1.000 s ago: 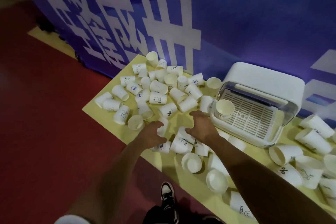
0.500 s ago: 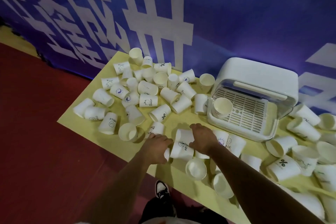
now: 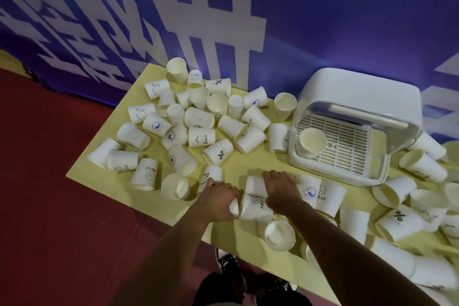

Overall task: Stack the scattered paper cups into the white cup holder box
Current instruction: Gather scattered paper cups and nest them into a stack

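Many white paper cups lie scattered on the yellow table (image 3: 238, 233), most of them in a pile at the back left (image 3: 198, 117). The white cup holder box (image 3: 360, 92) stands at the right with its clear lid raised, and a short stack of cups (image 3: 311, 140) sits in its front left corner on the slotted tray. My left hand (image 3: 218, 200) is closed around a small cup whose end (image 3: 234, 207) pokes out. My right hand (image 3: 280, 191) presses down on a lying cup marked HELLO (image 3: 255, 206), fingers curled over it. The two hands nearly touch.
More cups crowd the right end of the table (image 3: 409, 208), and two open cups (image 3: 279, 235) stand near the front edge under my right forearm. A blue banner wall (image 3: 323, 20) rises behind the table. Red floor (image 3: 62, 218) lies to the left; my shoes (image 3: 229, 263) show below the edge.
Both hands have drawn back toward the front edge and closed on cups. My view has shifted a little to the left and closer.
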`<state>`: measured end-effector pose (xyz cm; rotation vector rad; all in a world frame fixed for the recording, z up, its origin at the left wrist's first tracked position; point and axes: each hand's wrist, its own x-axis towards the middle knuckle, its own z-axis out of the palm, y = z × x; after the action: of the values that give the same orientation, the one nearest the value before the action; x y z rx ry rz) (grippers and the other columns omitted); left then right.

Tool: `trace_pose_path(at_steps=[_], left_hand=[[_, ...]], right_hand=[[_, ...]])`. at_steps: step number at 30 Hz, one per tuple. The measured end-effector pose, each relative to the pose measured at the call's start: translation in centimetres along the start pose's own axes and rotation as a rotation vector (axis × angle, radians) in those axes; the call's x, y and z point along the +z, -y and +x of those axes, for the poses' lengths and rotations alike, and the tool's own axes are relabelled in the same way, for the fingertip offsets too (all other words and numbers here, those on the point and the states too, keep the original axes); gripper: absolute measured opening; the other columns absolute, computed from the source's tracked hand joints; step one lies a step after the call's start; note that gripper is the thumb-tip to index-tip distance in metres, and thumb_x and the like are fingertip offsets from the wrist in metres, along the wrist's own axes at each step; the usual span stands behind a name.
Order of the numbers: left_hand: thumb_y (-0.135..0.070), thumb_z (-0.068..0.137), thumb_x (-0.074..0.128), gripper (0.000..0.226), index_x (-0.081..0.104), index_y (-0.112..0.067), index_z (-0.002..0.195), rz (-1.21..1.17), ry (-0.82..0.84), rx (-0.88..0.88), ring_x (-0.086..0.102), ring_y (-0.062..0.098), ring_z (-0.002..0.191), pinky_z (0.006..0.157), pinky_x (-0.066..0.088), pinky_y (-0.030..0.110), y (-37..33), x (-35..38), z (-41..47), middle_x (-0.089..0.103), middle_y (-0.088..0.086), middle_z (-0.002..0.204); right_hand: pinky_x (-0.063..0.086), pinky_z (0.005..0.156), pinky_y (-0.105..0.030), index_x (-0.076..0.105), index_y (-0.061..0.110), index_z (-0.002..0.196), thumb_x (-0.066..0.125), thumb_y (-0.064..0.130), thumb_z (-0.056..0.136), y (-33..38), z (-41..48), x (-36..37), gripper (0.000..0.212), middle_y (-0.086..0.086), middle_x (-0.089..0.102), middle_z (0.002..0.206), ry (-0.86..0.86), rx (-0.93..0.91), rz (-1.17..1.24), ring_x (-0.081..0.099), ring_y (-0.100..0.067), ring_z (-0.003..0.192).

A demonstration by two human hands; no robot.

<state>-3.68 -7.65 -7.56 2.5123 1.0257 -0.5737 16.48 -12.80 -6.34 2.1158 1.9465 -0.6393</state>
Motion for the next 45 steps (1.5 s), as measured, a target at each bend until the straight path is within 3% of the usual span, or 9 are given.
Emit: trace_pose_path(at_steps=[9,12,18,21,24,28,32,40,45], left_hand=[[-0.052,0.076,0.071,0.069,0.051,-0.025,0.136,-0.365,-0.068,-0.169,0.052,0.018,0.122,0.103,0.037,0.039,1.0,-2.9,1.0,0.057,-0.005,0.129],[-0.048,0.074,0.076,0.065,0.056,-0.021,0.130,-0.530,-0.100,-0.214,0.059,0.019,0.112,0.092,0.045,0.034,1.2,-4.3,1.5,0.061,-0.003,0.118],[-0.035,0.077,0.078,0.046,0.063,-0.015,0.117,-0.660,-0.237,-0.226,0.060,0.016,0.093,0.072,0.041,0.026,-1.1,-8.3,2.6,0.064,0.001,0.105],[-0.040,0.073,0.078,0.060,0.061,-0.013,0.124,-0.737,-0.284,-0.225,0.060,0.017,0.096,0.076,0.044,0.026,-2.3,-10.0,3.2,0.063,0.003,0.111],[-0.047,0.061,0.071,0.072,0.060,-0.014,0.124,-0.815,-0.327,-0.223,0.063,0.017,0.095,0.076,0.046,0.025,-3.3,-11.0,3.9,0.064,0.004,0.111],[-0.034,0.068,0.075,0.052,0.060,-0.012,0.113,-0.888,-0.360,-0.193,0.065,0.018,0.089,0.065,0.044,0.022,-4.4,-11.9,4.5,0.066,0.004,0.102],[-0.021,0.080,0.077,0.039,0.055,-0.012,0.111,-0.990,-0.365,-0.216,0.064,0.020,0.097,0.068,0.045,0.025,-5.1,-11.8,4.7,0.064,0.005,0.106],[-0.032,0.081,0.076,0.055,0.053,-0.021,0.129,-1.010,-0.353,-0.174,0.060,0.022,0.111,0.082,0.050,0.029,-4.3,-11.3,4.3,0.060,0.000,0.118],[-0.026,0.084,0.076,0.044,0.051,-0.018,0.120,-1.036,-0.322,-0.258,0.062,0.019,0.099,0.068,0.045,0.019,-3.3,-10.8,4.6,0.061,0.003,0.111]], right_hand=[[0.047,0.092,-0.039,0.051,0.006,0.133,0.067,0.037,0.073,-1.5,-0.1,-3.0,0.070,-0.016,0.056,0.120,-0.170,0.047,0.326,0.057,-0.036,0.107],[0.049,0.091,-0.041,0.045,0.009,0.138,0.072,0.037,0.078,-2.1,-0.8,-4.8,0.071,-0.013,0.051,0.125,-0.208,0.106,0.477,0.056,-0.034,0.108],[0.051,0.088,-0.039,0.039,0.019,0.141,0.074,0.043,0.079,-4.3,-2.7,-7.1,0.075,-0.004,0.047,0.125,-0.327,0.119,0.619,0.055,-0.025,0.106],[0.050,0.088,-0.037,0.041,0.018,0.138,0.076,0.043,0.078,-5.8,-3.4,-8.4,0.073,-0.004,0.047,0.128,-0.449,0.141,0.665,0.053,-0.023,0.108],[0.050,0.087,-0.038,0.045,0.017,0.131,0.077,0.043,0.077,-7.4,-4.0,-9.7,0.069,-0.003,0.048,0.125,-0.568,0.211,0.668,0.051,-0.022,0.107],[0.049,0.089,-0.039,0.046,0.017,0.129,0.078,0.041,0.074,-9.3,-4.6,-10.6,0.067,-0.005,0.050,0.124,-0.648,0.293,0.634,0.050,-0.023,0.110],[0.048,0.092,-0.041,0.046,0.017,0.129,0.081,0.035,0.072,-10.2,-4.4,-10.6,0.069,-0.008,0.049,0.129,-0.636,0.362,0.575,0.049,-0.028,0.115],[0.047,0.102,-0.040,0.043,0.020,0.142,0.077,0.027,0.077,-8.9,-3.1,-9.7,0.073,-0.009,0.048,0.136,-0.565,0.298,0.343,0.044,-0.029,0.125],[0.044,0.104,-0.037,0.039,0.014,0.141,0.079,0.025,0.077,-8.4,-2.1,-9.6,0.077,-0.009,0.050,0.134,-0.578,0.352,0.313,0.047,-0.027,0.122]])
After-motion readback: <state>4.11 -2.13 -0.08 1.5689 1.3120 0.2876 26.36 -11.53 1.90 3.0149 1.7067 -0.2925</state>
